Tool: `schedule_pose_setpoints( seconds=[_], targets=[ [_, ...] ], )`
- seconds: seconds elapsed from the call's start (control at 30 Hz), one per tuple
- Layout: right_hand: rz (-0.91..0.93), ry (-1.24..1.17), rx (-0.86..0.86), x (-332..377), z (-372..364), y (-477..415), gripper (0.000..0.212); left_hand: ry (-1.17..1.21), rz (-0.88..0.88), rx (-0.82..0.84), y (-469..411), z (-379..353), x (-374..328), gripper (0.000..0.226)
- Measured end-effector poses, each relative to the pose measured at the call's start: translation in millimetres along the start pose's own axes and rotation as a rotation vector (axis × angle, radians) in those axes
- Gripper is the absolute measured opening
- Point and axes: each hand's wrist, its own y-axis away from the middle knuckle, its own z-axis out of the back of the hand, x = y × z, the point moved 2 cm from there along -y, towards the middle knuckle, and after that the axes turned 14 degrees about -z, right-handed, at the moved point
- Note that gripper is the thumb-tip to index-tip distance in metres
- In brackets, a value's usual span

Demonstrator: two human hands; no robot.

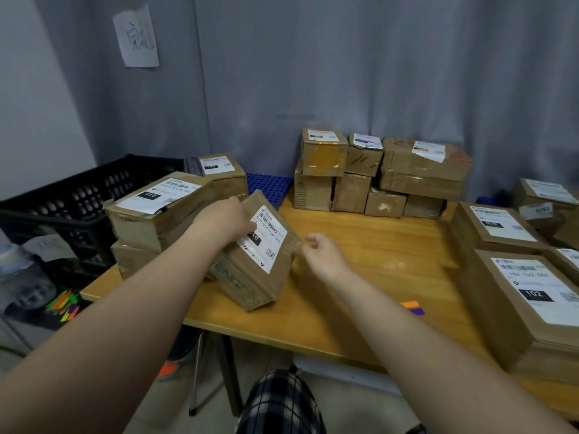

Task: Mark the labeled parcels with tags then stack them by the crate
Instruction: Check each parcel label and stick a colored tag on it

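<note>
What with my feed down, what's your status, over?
Left hand grips tilted 010 parcel. Right hand loose beside it, empty. Stack by black crate just left; nothing between.

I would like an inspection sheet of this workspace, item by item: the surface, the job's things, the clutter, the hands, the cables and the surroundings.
Surface: wooden table, with parcels along its left, back and right sides.
Job's things: tilted parcel labelled 010, its lower edge on the table; stack of labelled parcels beside the black crate; orange and purple tags on the table.
Clutter: back parcels; right parcels; coloured strips below the table's left end.
Hands: left hand holds the tilted parcel near its top; right hand loosely curled beside it, contact unclear.
Cables: nothing seen.
Surroundings: grey curtain with a paper sheet; blue perforated board.
</note>
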Motion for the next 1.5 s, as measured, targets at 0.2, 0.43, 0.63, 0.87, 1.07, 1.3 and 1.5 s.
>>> schedule_pose_setpoints(
  seconds=[0.2, 0.43, 0.63, 0.87, 1.07, 1.3, 1.5],
  targets=[
    [-0.163, -0.344, 0.232, -10, -27, 9, 0.032, 0.014, -0.043, -0.131, 4, -2, 1, 0.042],
    [0.113, -0.618, -0.041, -4, 28, 1, 0.027, 0.498, -0.276, -0.55, 2, -10, -32, 0.055],
    [0.216, -0.501, -0.079, -53, 93, -8, 0.052, 1.132, -0.371, -0.626, 1, -83, -87, 0.041],
    [0.287, -0.432, -0.275, -85, 119, -28, 0.038, 1.35, -0.397, -0.636, -25, -138, -126, 0.052],
    [0.344, -0.525, -0.434, -84, 116, -43, 0.018, 1.337, -0.453, -0.609, -29, -164, -127, 0.052],
    [0.351, -0.607, -0.513, -92, 111, -47, 0.019, 1.095, -0.427, -0.561, -40, -174, -123, 0.08],
    [0.347, -0.481, -0.461, -97, 111, -38, 0.038, 1.187, -0.385, -0.479, -39, -174, -124, 0.09]
  ],
)
